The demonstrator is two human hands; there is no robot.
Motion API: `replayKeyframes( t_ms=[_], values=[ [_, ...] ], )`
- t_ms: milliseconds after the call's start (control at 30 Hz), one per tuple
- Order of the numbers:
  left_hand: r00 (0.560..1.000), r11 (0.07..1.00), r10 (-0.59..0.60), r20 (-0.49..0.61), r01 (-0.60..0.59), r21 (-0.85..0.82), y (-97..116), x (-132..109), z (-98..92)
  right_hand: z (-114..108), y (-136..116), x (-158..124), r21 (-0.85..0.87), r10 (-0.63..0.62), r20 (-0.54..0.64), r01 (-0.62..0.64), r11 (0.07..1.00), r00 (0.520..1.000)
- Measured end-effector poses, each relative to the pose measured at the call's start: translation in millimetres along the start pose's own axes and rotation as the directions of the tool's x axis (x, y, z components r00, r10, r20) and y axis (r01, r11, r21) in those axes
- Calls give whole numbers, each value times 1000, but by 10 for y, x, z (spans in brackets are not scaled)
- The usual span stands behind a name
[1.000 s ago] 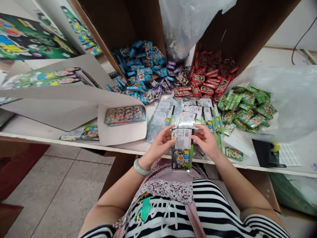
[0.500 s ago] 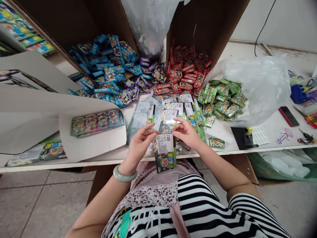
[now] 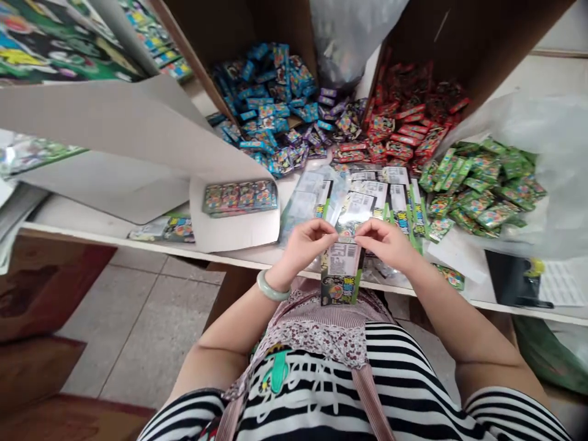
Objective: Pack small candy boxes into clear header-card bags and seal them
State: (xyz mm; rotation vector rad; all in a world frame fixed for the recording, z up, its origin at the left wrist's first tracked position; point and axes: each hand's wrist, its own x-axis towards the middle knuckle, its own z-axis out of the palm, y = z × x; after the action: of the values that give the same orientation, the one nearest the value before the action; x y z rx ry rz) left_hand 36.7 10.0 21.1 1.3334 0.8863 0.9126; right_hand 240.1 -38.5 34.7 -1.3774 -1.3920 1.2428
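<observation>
A black-and-green printed plastic packet (image 3: 339,283) with a white label hangs upright at the table's front edge. My left hand (image 3: 309,244) pinches its top edge on the left. On the right, the same edge is pinched between the thumb and fingers of my right hand (image 3: 388,244). Just beyond my hands lie more flat printed packets (image 3: 400,197), overlapping one another, with clear plastic bags (image 3: 303,199) to their left. Whether the held packet has anything inside cannot be seen.
Behind are heaps of small blue packs (image 3: 271,110), purple packs (image 3: 294,150), red packs (image 3: 404,131) and green packs (image 3: 487,184). Left stands a bent white card sheet (image 3: 114,122) beside a wrapped row of packs (image 3: 241,197). A black flat item (image 3: 508,278) lies at the right.
My fingers have closed into pinches on the packet's top edge, where they were looser and more spread. The view has turned left, so everything sits further right.
</observation>
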Motion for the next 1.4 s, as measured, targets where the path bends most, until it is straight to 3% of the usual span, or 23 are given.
replayKeyframes(
  t_ms=[133,300,500,633,767,867,967,1000,1067,1167,1400],
  values=[
    [985,997,78,154,-75,-25,27,-64,-110,-10,-45,-102,-122,-119,38,122,985,992],
    [953,999,55,299,-52,-17,-16,-143,-219,20,20,-242,-282,-344,51,344,896,938],
    [983,996,82,163,-77,-39,-135,-195,-113,126,189,-262,-330,-412,-68,369,869,909],
    [976,984,169,141,-176,39,-141,-180,-70,249,236,-251,-267,-387,-132,344,900,912],
    [982,977,181,61,-187,102,-222,-131,-86,245,265,-298,-179,-387,-121,363,914,914],
    [981,968,194,8,-193,159,-309,-61,-132,-63,356,-503,-249,-335,-187,285,925,924],
    [975,960,221,-24,-213,182,-355,-11,-166,-584,554,-907,-484,-296,-412,68,873,862],
    [973,957,229,-37,-218,190,-359,-2,-166,-763,642,-1051,-567,-296,-459,-19,824,838],
    [970,954,235,-65,-218,207,-353,9,-148,-1074,831,-1285,-699,-250,-480,-195,688,841],
    [972,954,222,-81,-199,226,-332,23,-98,-1359,1070,-1431,-760,-151,-508,-359,542,848],
    [968,943,229,-107,-193,272,-366,30,-109,-1708,1236,-1218,-599,-15,-581,-416,684,814]
  ],
)
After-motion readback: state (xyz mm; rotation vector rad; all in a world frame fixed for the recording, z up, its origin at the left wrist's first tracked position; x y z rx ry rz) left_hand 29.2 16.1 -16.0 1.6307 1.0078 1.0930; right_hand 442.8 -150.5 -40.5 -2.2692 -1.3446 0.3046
